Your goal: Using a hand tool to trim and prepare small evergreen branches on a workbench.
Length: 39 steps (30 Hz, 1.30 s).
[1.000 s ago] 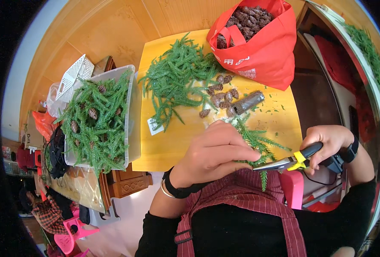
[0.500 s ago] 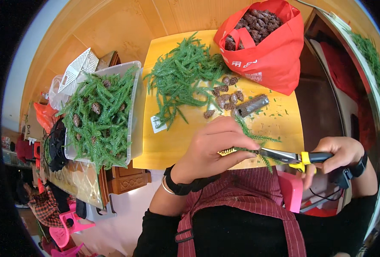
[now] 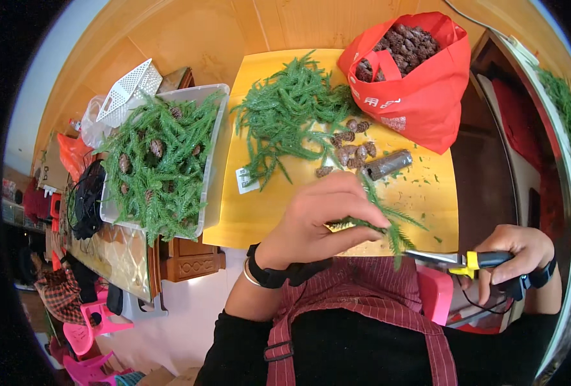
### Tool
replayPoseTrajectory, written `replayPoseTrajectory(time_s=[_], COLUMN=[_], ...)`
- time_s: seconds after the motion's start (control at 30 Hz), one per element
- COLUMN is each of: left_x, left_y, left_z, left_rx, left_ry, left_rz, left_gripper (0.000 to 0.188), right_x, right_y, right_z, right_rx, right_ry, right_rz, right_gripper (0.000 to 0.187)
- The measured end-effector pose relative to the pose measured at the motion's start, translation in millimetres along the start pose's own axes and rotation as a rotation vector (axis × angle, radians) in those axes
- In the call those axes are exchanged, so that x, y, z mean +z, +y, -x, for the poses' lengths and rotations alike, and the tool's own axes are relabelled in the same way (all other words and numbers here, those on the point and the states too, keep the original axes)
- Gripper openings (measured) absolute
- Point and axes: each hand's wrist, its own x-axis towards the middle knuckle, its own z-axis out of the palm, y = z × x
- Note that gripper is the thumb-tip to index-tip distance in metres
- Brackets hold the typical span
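Over the front of the yellow table, my left hand (image 3: 332, 215) pinches a green artificial pine sprig (image 3: 398, 237) between thumb and fingers. My right hand (image 3: 520, 257) grips pliers (image 3: 456, 260) with black and yellow handles. The jaws point left and lie just right of the sprig's needles, which partly overlap their tip. Behind my left hand are several small brown pine cones (image 3: 356, 151) and a dark roll (image 3: 389, 165), which looks like wound wire. A heap of loose pine sprigs (image 3: 292, 106) lies farther back. The stem in my left fingers is mostly hidden.
A red bag (image 3: 420, 106) full of pine cones stands at the back right. Left of the yellow table (image 3: 259, 222), a clear plastic bin (image 3: 213, 151) holds sprigs with cones. A white basket (image 3: 131, 90) sits behind it. Someone in a checked shirt (image 3: 60, 296) is at far left.
The pliers have come off the sprig's stem and moved right and slightly down with my right hand. My left hand keeps its pinch. The whole view has shifted slightly.
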Motion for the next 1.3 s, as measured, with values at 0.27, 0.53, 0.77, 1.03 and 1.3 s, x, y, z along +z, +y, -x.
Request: replayPoseTrajectory(time_s=[0.27, 0.53, 0.77, 1.03, 1.3], left_x=[6.2, 10.0, 14.1, 17.2, 21.6], left_y=[1.3, 0.2, -3.1, -2.1, -0.8], left_z=[-3.2, -0.5, -1.2, -1.4, -2.4], left_rx=[-0.113, -0.211, -0.227, -0.277, -0.328], left_ry=[0.094, 0.110, 0.112, 0.141, 0.171], left_rz=[-0.052, 0.016, 0.074, 0.103, 0.212], left_gripper=[0.016, 0.015, 0.016, 0.013, 0.009], right_x=[14.3, 14.0, 11.6, 7.3, 8.1], right_y=[-3.0, 12.4, 21.8, 24.7, 31.3], right_z=[-28.5, -44.7, -48.6, -49.7, -52.2], right_rx=[-0.378, -0.456, -0.470, -0.495, -0.518], right_ry=[0.754, 0.784, 0.846, 0.809, 0.831], right_rz=[0.926, 1.145, 1.153, 1.190, 1.210], right_gripper=[0.028, 0.031, 0.031, 0.031, 0.032])
